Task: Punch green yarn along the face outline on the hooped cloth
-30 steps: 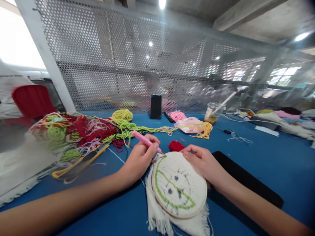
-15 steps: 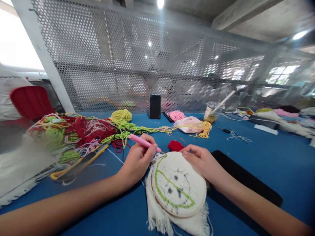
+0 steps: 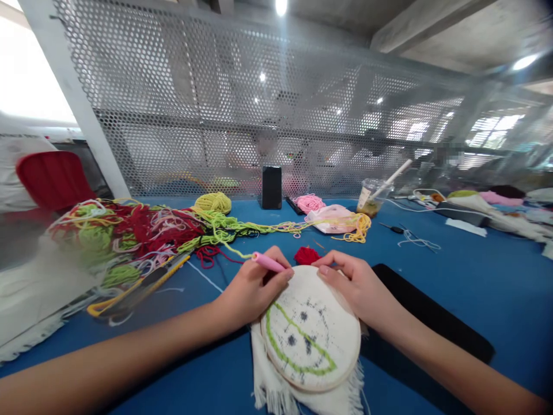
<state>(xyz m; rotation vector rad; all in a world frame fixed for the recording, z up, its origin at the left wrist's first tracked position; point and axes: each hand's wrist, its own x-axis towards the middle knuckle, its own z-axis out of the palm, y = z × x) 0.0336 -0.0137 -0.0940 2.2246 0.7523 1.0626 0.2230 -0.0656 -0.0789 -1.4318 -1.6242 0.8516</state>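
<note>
My left hand (image 3: pixel 259 288) is closed round a pink pen-shaped tool (image 3: pixel 268 262), held at the upper left edge of a round embroidery hoop (image 3: pixel 311 328). The tool's tip is hidden by my fingers. Green yarn runs from its top end back to the heap. My right hand (image 3: pixel 345 279) pinches the hoop's upper right rim, thumb on the white cloth. The cloth bears a green yarn outline and dark drawn marks, and its frayed edge (image 3: pixel 276 392) hangs below the hoop. A red yarn ball (image 3: pixel 306 255) lies just beyond the hoop.
On the blue table (image 3: pixel 432 276), tangled yarn (image 3: pixel 147 230) lies left, beside yellow-handled scissors (image 3: pixel 138 288). A black phone-like slab (image 3: pixel 432 311) lies under my right forearm. Farther back are a black box (image 3: pixel 272 187), pink yarn (image 3: pixel 310 203), a plastic cup (image 3: pixel 369 196) and a perforated metal screen (image 3: pixel 216 115).
My left hand and the pink tool have moved right and slightly down, and now cover the hoop's upper left edge. The hoop has shifted slightly left and down.
</note>
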